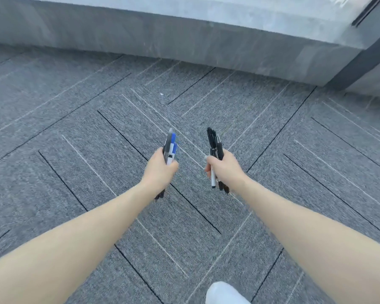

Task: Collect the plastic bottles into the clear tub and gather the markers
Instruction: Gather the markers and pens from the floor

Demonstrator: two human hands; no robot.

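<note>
Poking from both fists' fingers [173, 166]: markers [170, 148]

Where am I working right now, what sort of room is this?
Probably an office or similar commercial interior: grey carpet tiles with line patterns, a grey stone-look ledge ahead, and a dark frame, perhaps a window's, at right.
</note>
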